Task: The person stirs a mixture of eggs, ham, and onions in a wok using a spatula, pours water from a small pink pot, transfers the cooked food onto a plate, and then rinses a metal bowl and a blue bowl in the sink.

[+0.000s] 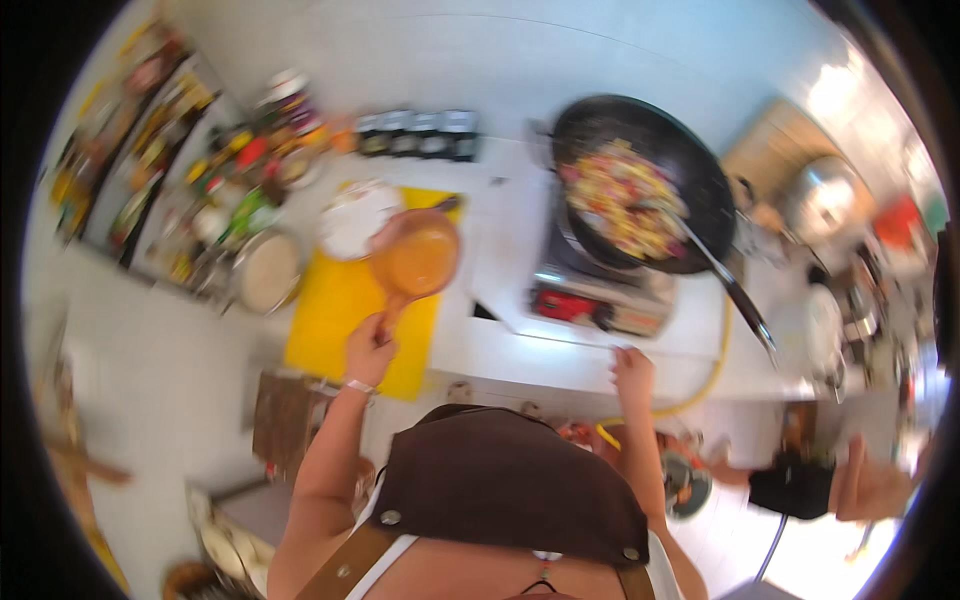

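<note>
My left hand is closed round the handle of a small orange-brown pan, held over the yellow cutting board. Blur hides whether the pan's orange inside holds liquid. Beside and partly behind it is a white plate; a dark handle shows at the board's far right corner. My right hand, fingers curled with nothing visible in them, is at the counter's front edge, below the portable gas stove. On the stove, a black wok contains chopped yellow and reddish food. A long-handled metal utensil rests in it.
Small dark-lidded containers line the wall. Jars and bottles, a round pot and a rack crowd the left. A yellow hose hangs by the stove. Another person's limb shows at lower right.
</note>
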Action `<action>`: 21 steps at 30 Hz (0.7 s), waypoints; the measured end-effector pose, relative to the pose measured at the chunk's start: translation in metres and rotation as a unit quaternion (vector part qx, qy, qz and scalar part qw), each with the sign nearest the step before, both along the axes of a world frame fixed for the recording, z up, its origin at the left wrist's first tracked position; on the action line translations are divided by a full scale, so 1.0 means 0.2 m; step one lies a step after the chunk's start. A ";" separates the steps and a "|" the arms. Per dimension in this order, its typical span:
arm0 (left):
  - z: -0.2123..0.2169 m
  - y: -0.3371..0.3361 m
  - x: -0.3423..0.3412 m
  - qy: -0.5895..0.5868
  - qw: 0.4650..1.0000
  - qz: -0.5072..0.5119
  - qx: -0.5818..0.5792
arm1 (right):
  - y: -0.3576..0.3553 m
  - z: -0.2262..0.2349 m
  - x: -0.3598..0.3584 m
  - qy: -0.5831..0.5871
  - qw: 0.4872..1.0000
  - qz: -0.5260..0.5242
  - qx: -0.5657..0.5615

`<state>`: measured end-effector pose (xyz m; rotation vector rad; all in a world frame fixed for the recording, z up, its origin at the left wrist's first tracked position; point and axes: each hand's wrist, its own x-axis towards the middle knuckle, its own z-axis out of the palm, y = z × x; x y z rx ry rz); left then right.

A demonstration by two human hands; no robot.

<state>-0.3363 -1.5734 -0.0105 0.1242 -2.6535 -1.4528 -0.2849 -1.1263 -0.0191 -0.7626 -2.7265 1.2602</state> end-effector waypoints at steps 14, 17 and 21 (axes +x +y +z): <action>0.54 0.44 -0.01 -0.345 0.861 -0.341 0.150 | -0.07 -0.15 0.46 -0.128 0.988 0.045 0.066; 0.55 0.72 -0.02 -0.386 0.805 -0.425 0.149 | -0.01 -0.21 0.59 -0.155 0.985 0.059 0.055; 0.45 1.17 0.02 -0.352 0.766 -0.519 0.138 | 0.05 -0.22 0.73 -0.060 0.964 0.043 -0.254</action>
